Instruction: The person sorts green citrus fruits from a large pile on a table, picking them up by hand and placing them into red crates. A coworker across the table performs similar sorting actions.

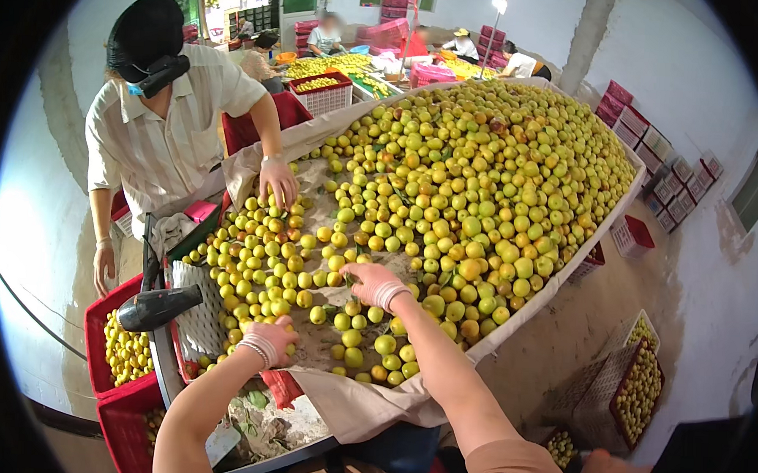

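A large heap of yellow-green round fruits (pixel 476 196) lies on a cloth-lined sorting table (pixel 317 418). My left hand (pixel 271 341), in a thin glove, is low over the near edge of the spread fruit with its thumb apart; its other fingertips are partly hidden. Further in, my right hand (pixel 377 285) reaches over the bare strip between the heap and the looser fruit. A dark green leaf (pixel 350 278) shows at its fingers; whether they grip it is unclear. Loose fruits (pixel 261 257) cover the left end, beside a white perforated chute mat (pixel 197 311).
Across the table a co-worker's hand (pixel 280 180) touches the fruit. A black hair dryer (pixel 159 308) juts over the left edge. Red crates (pixel 116 326) with fruit stand below. More filled crates (pixel 637 390) are at the right. Several people sit working at the back.
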A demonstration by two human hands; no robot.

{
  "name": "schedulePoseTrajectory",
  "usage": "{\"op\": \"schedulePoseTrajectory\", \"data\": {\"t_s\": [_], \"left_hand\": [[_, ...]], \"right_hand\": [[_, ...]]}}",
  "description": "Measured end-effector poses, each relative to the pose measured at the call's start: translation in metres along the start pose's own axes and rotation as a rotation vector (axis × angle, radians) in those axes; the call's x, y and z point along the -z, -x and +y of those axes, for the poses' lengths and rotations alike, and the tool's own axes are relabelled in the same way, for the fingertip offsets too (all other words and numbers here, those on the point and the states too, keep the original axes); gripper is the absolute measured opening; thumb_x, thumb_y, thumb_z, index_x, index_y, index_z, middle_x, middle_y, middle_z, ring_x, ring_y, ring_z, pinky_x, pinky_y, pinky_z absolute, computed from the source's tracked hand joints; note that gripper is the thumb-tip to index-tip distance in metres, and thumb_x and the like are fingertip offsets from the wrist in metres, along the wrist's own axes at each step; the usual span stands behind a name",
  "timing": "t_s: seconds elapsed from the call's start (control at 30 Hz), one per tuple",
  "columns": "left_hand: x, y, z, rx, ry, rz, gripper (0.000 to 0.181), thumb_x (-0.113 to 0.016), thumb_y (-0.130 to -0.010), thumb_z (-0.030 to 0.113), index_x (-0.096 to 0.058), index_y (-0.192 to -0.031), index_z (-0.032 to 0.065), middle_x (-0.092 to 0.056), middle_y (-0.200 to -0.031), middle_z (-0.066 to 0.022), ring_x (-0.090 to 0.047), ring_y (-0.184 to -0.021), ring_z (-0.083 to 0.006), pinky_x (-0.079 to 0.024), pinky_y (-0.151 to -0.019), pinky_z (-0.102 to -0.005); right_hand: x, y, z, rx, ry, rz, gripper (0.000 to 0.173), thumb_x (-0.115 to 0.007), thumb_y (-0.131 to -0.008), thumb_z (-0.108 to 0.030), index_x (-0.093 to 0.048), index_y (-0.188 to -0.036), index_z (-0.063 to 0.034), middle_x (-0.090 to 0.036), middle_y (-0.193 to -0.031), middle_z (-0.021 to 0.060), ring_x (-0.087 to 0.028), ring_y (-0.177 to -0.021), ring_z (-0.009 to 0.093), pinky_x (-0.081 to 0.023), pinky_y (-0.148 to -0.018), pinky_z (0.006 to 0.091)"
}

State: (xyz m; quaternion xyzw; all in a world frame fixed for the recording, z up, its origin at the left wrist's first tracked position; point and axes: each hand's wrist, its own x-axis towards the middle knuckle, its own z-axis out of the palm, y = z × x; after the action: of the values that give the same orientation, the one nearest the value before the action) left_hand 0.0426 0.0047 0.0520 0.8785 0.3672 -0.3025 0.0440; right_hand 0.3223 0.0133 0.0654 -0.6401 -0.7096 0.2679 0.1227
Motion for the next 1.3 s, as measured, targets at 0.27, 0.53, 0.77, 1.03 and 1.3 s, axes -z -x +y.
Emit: {"op": "schedulePoseTrajectory", "data": {"t_s": [0.27, 0.53, 0.77, 1.03, 1.3], "left_hand": [[-0.04, 0.023, 0.032, -0.078, 0.865, 0.827, 0.03, -0.071, -0.084, 0.022, -0.066, -0.112, 0.0125, -0.061, -0.123, -0.0115, -0.064, -0.106, -0.0339, -0.054, -0.087, -0.0428], [-0.04, 0.02, 0.06, 0.048, 0.959, 0.898, 0.019, -0.069, -0.085, 0.017, -0.068, -0.102, 0.0098, -0.066, -0.111, -0.0099, -0.066, -0.096, -0.0335, -0.054, -0.082, -0.0406], [-0.042, 0.021, 0.054, 0.103, 0.942, 0.84, 0.021, -0.067, -0.087, 0.023, -0.069, -0.104, 0.0109, -0.067, -0.11, -0.0099, -0.066, -0.098, -0.0336, -0.054, -0.083, -0.041], [0.0, 0.006, 0.088, -0.189, 0.943, 0.727, 0.032, -0.068, -0.086, 0.022, -0.067, -0.117, 0.0154, -0.063, -0.125, -0.01, -0.065, -0.108, -0.0316, -0.054, -0.09, -0.0413], [0.057, -0.054, 0.15, -0.175, 0.42, 0.32, 0.036, -0.055, -0.094, 0.033, -0.057, -0.129, 0.0267, -0.058, -0.125, -0.0086, -0.068, -0.099, -0.0308, -0.057, -0.076, -0.0479]], "right_hand": [[0.061, 0.086, 0.026, -0.108, 0.009, 0.408, 0.04, -0.059, -0.091, -0.01, -0.059, -0.13, -0.0185, -0.062, -0.129, 0.0143, -0.064, -0.11, 0.029, -0.057, -0.091, 0.0404], [0.084, 0.128, 0.097, -0.582, 0.353, 0.213, 0.051, -0.051, -0.09, -0.012, -0.049, -0.14, -0.0245, -0.051, -0.142, 0.0095, -0.06, -0.116, 0.034, -0.049, -0.099, 0.0452], [0.047, 0.067, 0.061, -0.52, 0.309, -0.038, 0.058, -0.059, -0.085, -0.012, -0.049, -0.139, -0.0291, -0.043, -0.147, 0.01, -0.057, -0.123, 0.034, -0.047, -0.103, 0.0445], [0.007, 0.05, 0.024, -0.341, -0.553, -0.001, 0.038, -0.071, -0.09, -0.03, -0.059, -0.123, -0.015, -0.066, -0.1, 0.0085, -0.066, -0.081, 0.019, -0.059, -0.065, 0.0356], [0.052, 0.068, 0.079, -0.262, -0.427, 0.44, 0.024, -0.066, -0.092, -0.027, -0.064, -0.112, -0.0134, -0.066, -0.107, 0.0085, -0.066, -0.081, 0.016, -0.06, -0.064, 0.0345]]}}
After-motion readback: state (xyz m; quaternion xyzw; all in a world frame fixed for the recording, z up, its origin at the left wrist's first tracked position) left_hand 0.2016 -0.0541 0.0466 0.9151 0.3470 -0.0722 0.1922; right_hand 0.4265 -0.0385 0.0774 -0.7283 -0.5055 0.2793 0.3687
